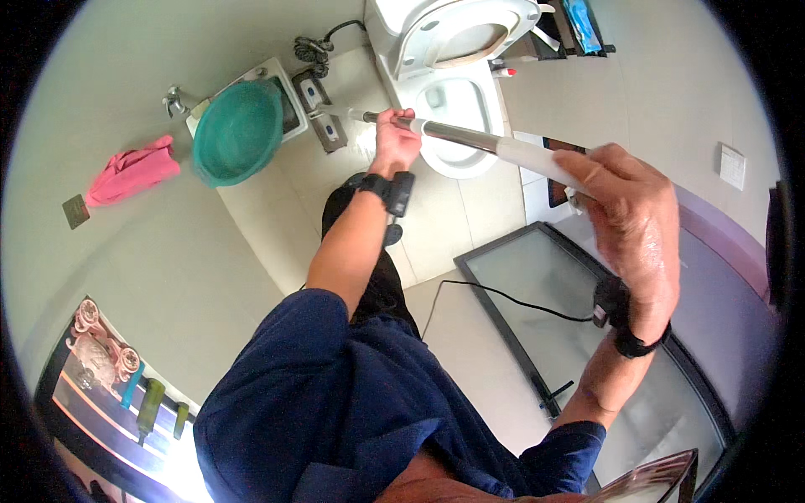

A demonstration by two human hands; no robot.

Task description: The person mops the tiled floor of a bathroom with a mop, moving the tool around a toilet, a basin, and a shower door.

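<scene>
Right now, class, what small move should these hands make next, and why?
Perhaps ease the mop head slightly toward the toilet: it sits close to the basin, floor tiles show between it and the toilet, and the left hand and right hand both grip the pole.

Floor (285, 197): pale tile, joint lines visible. Standing on it: one white toilet (453, 166), lid raised. Lying flat, left of toilet: one flat mop head (322, 120), greyish, white-and-blue fittings. Nearer the person: one piece of dark footwear (392, 235), partly visible.
</scene>
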